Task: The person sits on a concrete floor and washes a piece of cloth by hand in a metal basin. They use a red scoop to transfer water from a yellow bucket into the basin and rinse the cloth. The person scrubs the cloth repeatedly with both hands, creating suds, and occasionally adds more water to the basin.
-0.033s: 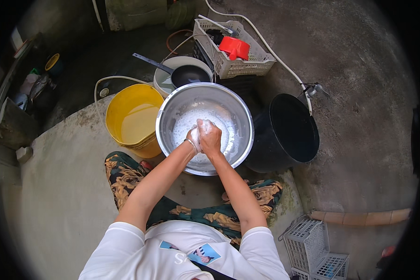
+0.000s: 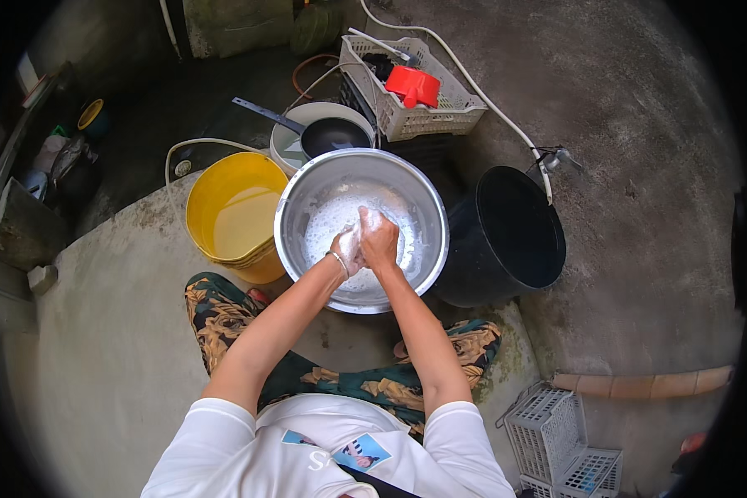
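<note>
White suds [image 2: 319,222] lie in the metal basin [image 2: 428,203], mid-frame. The left hand [image 2: 349,251] and right hand [image 2: 379,241] meet over it, lathered; suds hide how far they close and whether they grip anything. Lathering seems under way, the suds unrinsed. Left of centre, a yellow bucket [image 2: 216,184] holds liquid [image 2: 242,224].

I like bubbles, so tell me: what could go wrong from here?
White foam is on the left hand and right hand, so a grip might slip. The metal basin is beside the yellow bucket holding liquid, so a bump could spill some. The black pan has its handle sticking past the white bucket, so a knock might tip it.
</note>
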A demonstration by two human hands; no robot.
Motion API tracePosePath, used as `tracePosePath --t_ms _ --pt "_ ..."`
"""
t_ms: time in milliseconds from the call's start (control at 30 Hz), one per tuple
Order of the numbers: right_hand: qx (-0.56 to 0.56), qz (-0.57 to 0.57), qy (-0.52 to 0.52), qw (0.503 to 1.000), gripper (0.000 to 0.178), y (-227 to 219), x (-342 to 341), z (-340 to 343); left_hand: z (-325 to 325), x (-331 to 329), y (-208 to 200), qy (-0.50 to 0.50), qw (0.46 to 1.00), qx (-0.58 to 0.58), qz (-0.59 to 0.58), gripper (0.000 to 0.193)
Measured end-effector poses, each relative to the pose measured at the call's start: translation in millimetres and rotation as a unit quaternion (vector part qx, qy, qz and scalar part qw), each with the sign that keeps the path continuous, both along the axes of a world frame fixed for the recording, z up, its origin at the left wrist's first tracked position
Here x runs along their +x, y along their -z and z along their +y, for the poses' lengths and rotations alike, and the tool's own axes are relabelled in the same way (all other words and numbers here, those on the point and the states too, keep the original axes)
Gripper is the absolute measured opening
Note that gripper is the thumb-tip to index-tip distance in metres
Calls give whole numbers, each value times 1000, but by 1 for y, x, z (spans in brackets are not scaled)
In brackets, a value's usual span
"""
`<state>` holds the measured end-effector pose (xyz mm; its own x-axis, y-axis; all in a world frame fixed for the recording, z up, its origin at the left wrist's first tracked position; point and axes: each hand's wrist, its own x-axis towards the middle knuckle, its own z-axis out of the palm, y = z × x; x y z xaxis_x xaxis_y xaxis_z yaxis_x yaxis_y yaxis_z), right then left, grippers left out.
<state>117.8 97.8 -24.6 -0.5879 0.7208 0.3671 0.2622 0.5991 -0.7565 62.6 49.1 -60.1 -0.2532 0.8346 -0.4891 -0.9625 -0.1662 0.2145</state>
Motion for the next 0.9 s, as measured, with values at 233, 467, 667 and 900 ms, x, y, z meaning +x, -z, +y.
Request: tracePosePath --t_ms 233,467,667,900 --pt "-54 37 -39 997 32 -4 4 -3 -27 -11 0 72 995 -34 52 27" --pt "-275 15 -56 960 29 1 5 36 -36 -25 -40 301 827 -85 468 25" --pt "-642 59 -92 759 39 -1 16 23 -38 -50 -38 184 937 104 278 34" --pt "-652 191 -171 714 27 35 10 37 -33 -47 -22 153 937 100 299 27"
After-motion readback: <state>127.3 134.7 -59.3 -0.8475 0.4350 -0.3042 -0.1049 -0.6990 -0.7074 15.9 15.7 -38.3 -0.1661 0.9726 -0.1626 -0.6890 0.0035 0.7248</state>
